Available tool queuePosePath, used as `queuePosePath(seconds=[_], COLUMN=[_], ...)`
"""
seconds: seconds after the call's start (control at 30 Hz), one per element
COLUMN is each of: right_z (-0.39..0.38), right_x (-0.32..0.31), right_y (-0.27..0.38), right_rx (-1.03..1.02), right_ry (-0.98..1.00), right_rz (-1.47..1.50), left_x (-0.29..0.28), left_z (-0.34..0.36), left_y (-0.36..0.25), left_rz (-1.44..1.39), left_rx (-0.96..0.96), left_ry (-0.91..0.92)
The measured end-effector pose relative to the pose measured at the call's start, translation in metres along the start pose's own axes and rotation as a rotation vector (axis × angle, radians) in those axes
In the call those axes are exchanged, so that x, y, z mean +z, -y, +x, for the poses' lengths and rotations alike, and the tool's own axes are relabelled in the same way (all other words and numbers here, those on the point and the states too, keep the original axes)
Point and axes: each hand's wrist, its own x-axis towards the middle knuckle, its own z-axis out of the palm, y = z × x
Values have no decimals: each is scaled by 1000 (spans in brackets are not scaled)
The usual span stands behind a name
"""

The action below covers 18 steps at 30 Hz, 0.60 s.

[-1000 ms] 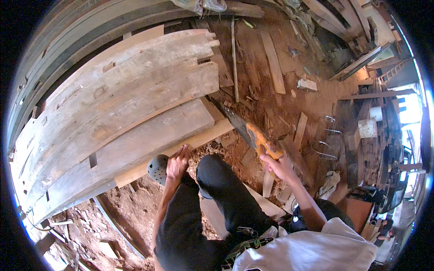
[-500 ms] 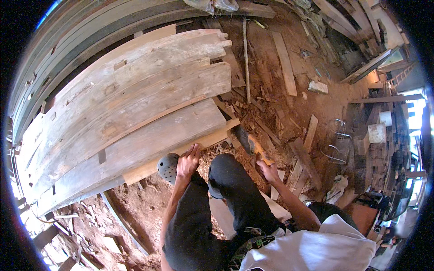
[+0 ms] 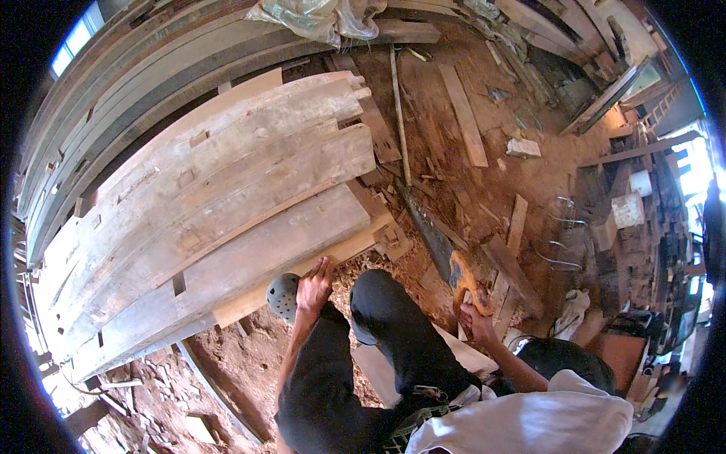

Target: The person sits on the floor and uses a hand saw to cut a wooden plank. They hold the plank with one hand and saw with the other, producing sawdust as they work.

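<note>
Person sits or squats over a dirt floor (image 3: 227,363), dark trousers (image 3: 314,386) bent at the knees. Right hand (image 3: 475,319) is curled round the orange handle of a saw (image 3: 434,244), fingers wrapped on the grip. Blade slants up and left from the handle, its far end near the lower end of a thin stick (image 3: 398,113). Saw is right of the narrow pale board (image 3: 352,248); whether the blade touches anything beneath, cannot tell.

Left hand (image 3: 316,287) rests on that board, fingers fairly straight and close together. Thumb unclear; cannot tell whether it grips the edge. A grey shoe (image 3: 283,296) with holes is just beside this hand.

Narrow board runs along the near side of a wide grey plank (image 3: 280,234). Beyond, weathered planks (image 3: 249,166) lie side by side, several notched. Farther off: a white block (image 3: 523,147) on the floor and clear plastic sheeting (image 3: 318,17) at the top.
</note>
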Motion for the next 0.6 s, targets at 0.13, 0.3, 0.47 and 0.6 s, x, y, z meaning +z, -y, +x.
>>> queuePosePath(seconds=[0.13, 0.3, 0.47, 0.6], right_z=[-9, -3, -17, -34], right_x=[-4, 10, 49, 64], right_y=[-13, -22, -9, 5], right_rx=[-3, -29, -216, 148], right_ry=[115, 66, 41, 124], right_rz=[-80, -277, -126, 200], left_x=[-1, 3, 3, -3], left_z=[0, -2, -1, -2], left_y=[1, 6, 7, 6], left_rz=[-8, 124, 45, 26], left_rx=[-3, 124, 184, 208], left_ry=[114, 107, 41, 55])
